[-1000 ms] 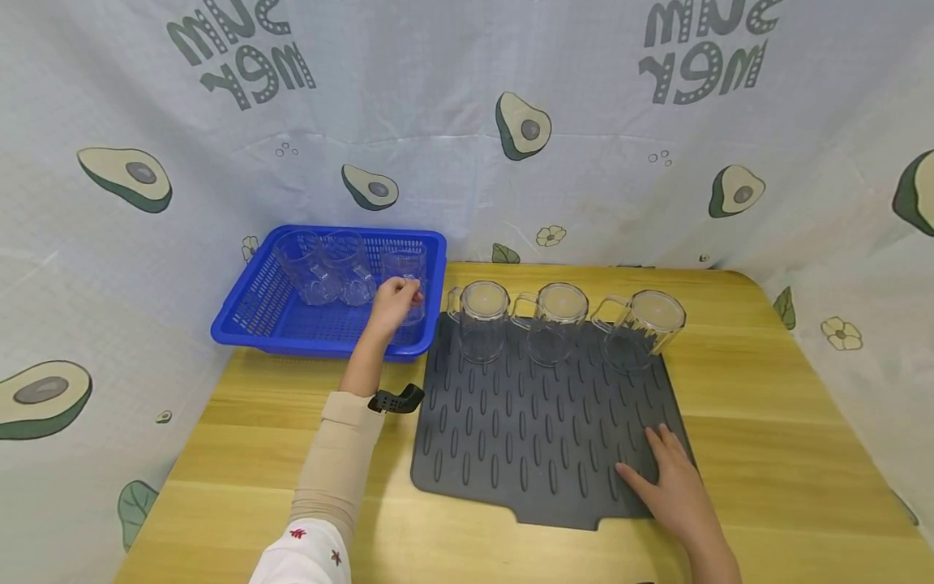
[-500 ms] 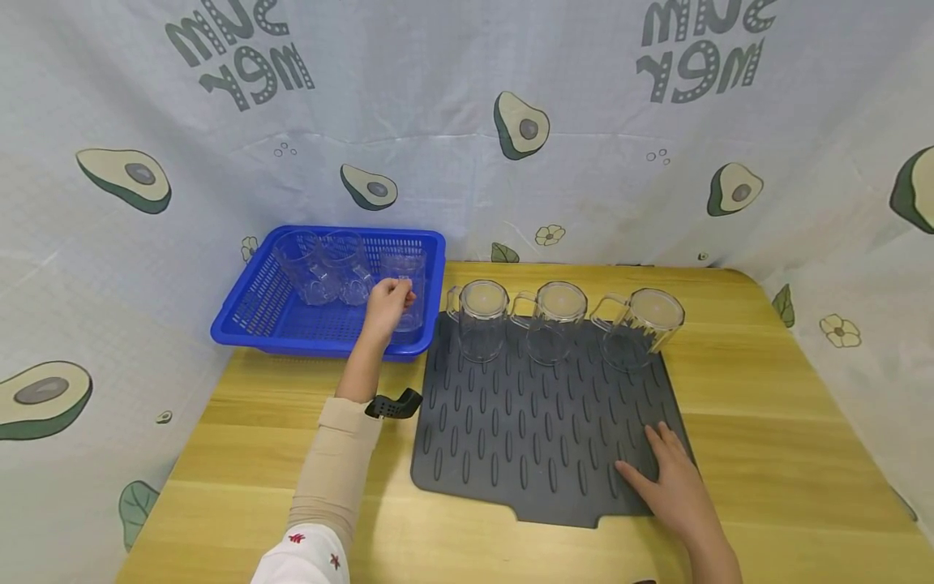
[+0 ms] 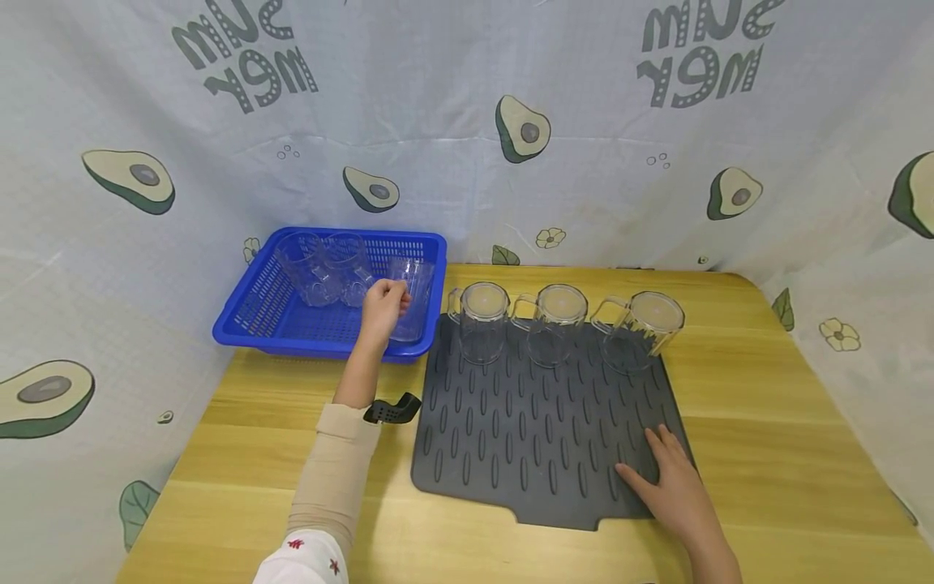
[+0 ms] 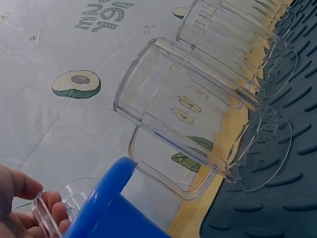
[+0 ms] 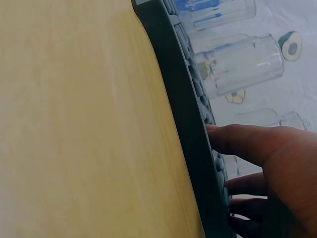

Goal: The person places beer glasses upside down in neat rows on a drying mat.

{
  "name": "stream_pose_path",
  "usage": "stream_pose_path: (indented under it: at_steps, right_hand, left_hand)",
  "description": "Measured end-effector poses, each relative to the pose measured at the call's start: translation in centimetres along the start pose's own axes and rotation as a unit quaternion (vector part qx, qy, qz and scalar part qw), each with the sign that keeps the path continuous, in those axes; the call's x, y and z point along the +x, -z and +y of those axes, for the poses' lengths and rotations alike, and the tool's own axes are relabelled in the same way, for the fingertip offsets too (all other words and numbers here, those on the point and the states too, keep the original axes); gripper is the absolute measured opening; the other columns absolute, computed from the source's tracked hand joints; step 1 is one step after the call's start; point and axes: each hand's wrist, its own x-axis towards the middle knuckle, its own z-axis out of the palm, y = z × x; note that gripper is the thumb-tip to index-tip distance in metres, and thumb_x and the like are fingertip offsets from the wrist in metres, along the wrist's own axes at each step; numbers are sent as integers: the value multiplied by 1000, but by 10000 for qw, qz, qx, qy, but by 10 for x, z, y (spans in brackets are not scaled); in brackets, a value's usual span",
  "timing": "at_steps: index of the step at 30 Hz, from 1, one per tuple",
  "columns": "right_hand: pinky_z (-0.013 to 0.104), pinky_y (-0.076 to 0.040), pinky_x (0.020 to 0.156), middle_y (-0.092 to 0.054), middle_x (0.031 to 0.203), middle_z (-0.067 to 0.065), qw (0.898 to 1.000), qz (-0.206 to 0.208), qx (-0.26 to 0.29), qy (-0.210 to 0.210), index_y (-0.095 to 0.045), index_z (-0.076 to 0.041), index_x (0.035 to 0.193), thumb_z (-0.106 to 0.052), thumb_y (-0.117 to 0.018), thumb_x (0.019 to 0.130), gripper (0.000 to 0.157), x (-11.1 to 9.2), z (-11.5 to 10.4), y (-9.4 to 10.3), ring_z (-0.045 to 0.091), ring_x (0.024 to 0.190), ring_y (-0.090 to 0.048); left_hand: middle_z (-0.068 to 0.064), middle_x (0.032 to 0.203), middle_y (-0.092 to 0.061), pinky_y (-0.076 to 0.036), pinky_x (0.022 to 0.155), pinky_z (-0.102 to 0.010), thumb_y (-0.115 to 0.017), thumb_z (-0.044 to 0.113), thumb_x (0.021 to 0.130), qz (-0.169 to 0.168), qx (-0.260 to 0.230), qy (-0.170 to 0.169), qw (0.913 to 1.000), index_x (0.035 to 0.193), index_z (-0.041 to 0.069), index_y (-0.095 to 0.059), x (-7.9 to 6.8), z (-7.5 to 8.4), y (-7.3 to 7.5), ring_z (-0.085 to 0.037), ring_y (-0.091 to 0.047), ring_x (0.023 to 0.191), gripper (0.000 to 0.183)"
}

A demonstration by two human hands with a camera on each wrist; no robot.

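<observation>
In the head view my left hand is inside the right part of the blue basket. Its fingers grip the handle of a clear glass mug, which leans there. The left wrist view shows thumb and fingers curled round that handle, with the basket rim hiding much of the mug. My right hand rests on the near right part of a dark grey drying mat, its fingers spread. In the right wrist view the thumb lies at the mat's edge.
Two more clear mugs, a left one and one beside it, lean in the basket. Three mugs stand upside down along the mat's back edge: left, middle and right. A printed curtain hangs behind the wooden table.
My left hand has shifted slightly left, and the mug it grips has sunk a little toward me and tilted. The right hand keeps its place on the mat.
</observation>
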Motion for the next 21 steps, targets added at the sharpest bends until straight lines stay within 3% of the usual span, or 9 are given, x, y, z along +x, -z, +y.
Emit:
stream_pose_path:
  at_steps: [3, 9, 21]
  right_hand:
    - [71, -16, 103, -12, 149, 41, 10000, -25, 5, -29, -25, 19, 143, -49, -65, 89, 96, 0, 0, 0, 59, 135, -11]
    - [71, -16, 103, -12, 149, 41, 10000, 7, 15, -19, -25, 19, 142, -48, -65, 90, 94, 0, -1, -1, 60, 135, -12]
    - [72, -16, 103, -11, 149, 41, 10000, -9, 30, -51, -25, 19, 143, -49, -65, 89, 95, 0, 0, 0, 59, 135, -11]
  left_hand:
    - [-2, 74, -55, -48, 68, -25, -51, 11, 97, 232, -74, -121, 9996, 83, 4, -53, -1, -2, 1, -12, -51, 67, 16]
    - [-1, 67, -51, -41, 58, -21, -50, 8, 93, 721, -546, -593, 9941, 71, 9, -49, -7, 0, 2, -14, -46, 60, 22]
    - [1, 61, -47, -37, 54, -22, -49, 3, 90, 1071, -1277, -1169, 9791, 64, 11, -45, -13, 6, 6, -9, -41, 53, 28]
